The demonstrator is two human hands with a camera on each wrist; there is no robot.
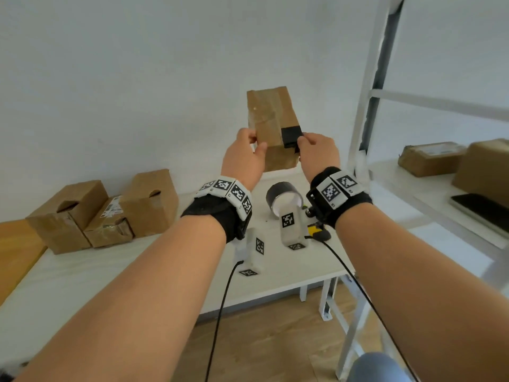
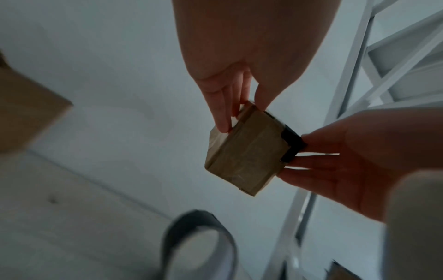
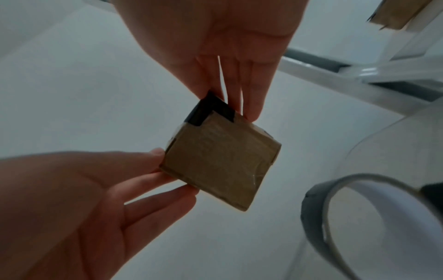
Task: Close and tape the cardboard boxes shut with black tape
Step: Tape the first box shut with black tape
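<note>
Both hands hold a small brown cardboard box (image 1: 271, 128) in the air above the white table (image 1: 110, 277). My left hand (image 1: 256, 142) grips its left side, thumb on the near face. At the right edge, my right hand (image 1: 301, 140) pinches the box on a patch of black tape (image 1: 291, 136) that wraps its corner. From below, the left wrist view shows the box (image 2: 246, 149), the tape (image 2: 291, 145) and my left hand (image 2: 242, 117). The right wrist view shows the box (image 3: 220, 161), the tape (image 3: 208, 111) and my right hand (image 3: 235, 106). A black tape roll (image 1: 283, 199) lies on the table under the hands.
Three cardboard boxes (image 1: 104, 213) stand at the table's back left beside a wooden surface (image 1: 16, 249). A white shelf rack (image 1: 366, 106) on the right carries more boxes (image 1: 429, 158) and a dark flat device (image 1: 479, 210). Cables hang from both wrists over the table's front edge.
</note>
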